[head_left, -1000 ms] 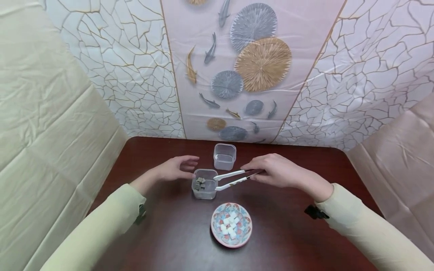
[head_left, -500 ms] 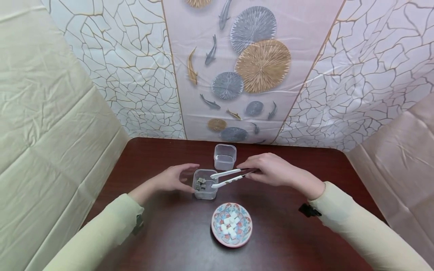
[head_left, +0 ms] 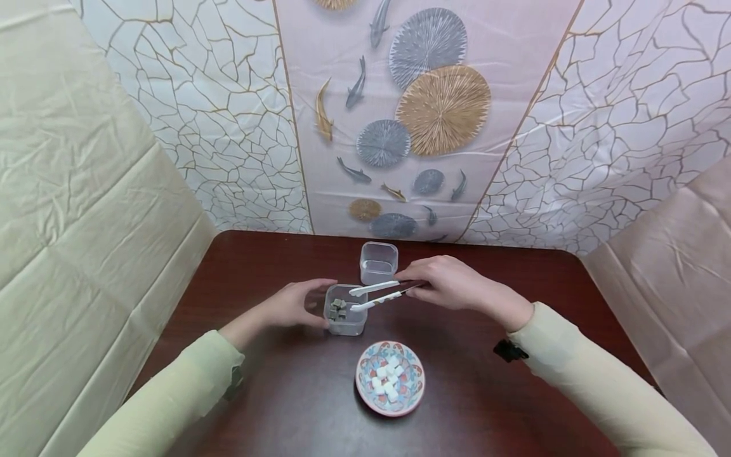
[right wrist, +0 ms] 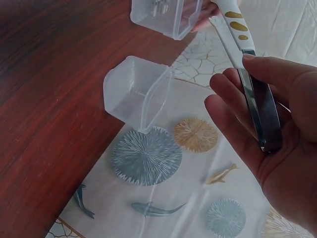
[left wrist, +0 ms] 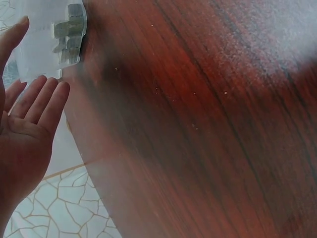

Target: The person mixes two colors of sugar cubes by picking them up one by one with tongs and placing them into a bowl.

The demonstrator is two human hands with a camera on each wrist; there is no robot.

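My right hand (head_left: 448, 282) grips a pair of tongs (head_left: 375, 287) with white tips and a dark metal handle. Its thumb and fingers bear on the two arms in the right wrist view. The tips point left, spread apart, over a clear plastic container (head_left: 346, 329) with nothing between them. Several small grey-green cubes (left wrist: 69, 29) lie in that container, toward its left side. Beside the container's left wall is my left hand (head_left: 291, 306). Its thumb tip is right at the near corner, and the other fingers, fairly straight, reach toward the far-left corner.
A second clear container (head_left: 379, 271), with no cubes showing in it, stands farther back. Nearer the camera, a patterned dish (head_left: 418, 387) holds several white cubes (head_left: 386, 381). A patterned cloth (head_left: 394, 127) hangs behind the dark red-brown table (head_left: 274, 393).
The tongs and my right hand have moved left and slightly back, bringing the tips over the container. My left hand has shifted slightly, its thumb lowering to the near corner.
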